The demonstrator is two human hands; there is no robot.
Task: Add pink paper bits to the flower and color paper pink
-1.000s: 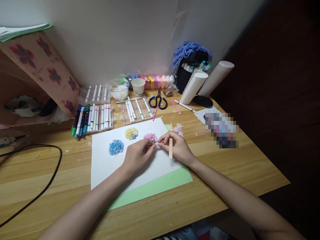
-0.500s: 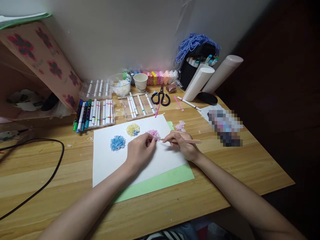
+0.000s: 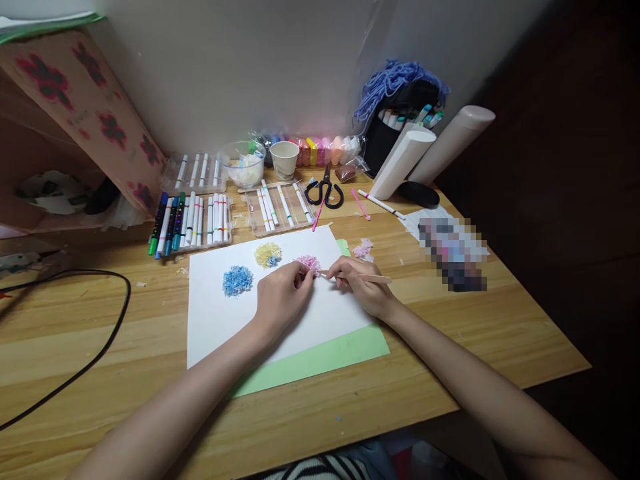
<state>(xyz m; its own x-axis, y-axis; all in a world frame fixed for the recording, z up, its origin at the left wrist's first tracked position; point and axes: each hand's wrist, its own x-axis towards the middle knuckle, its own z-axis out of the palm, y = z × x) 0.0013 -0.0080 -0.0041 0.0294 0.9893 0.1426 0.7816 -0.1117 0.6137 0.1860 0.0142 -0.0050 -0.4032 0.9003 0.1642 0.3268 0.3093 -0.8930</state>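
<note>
My right hand (image 3: 361, 283) grips a thin flat wooden craft stick (image 3: 377, 279), its tip pointing left at a pink crumbly cluster (image 3: 307, 263). My left hand (image 3: 284, 293) is closed, thumb and fingers pinched at the lower edge of that cluster; whatever is between them is too small to make out. The white paper sheet (image 3: 225, 333) lies under both hands, over a light green sheet (image 3: 320, 360). Also on the white paper are a blue crumbly cluster (image 3: 237, 281) and a yellow one (image 3: 267, 254) with a blue patch. Torn pink bits (image 3: 363, 249) rest right of the paper.
Behind the paper are marker trays (image 3: 273, 210), black-handled scissors (image 3: 325, 193), a paper cup (image 3: 285, 161) and a clear bowl (image 3: 243, 165). White bottles (image 3: 405, 163) and a black pen holder (image 3: 379, 150) stand back right. A black cable (image 3: 120, 320) curves at left.
The craft stick's tip has shifted slightly left, towards the pink cluster and my left fingers. My left hand stays pinched in place. The whole view has shifted a little.
</note>
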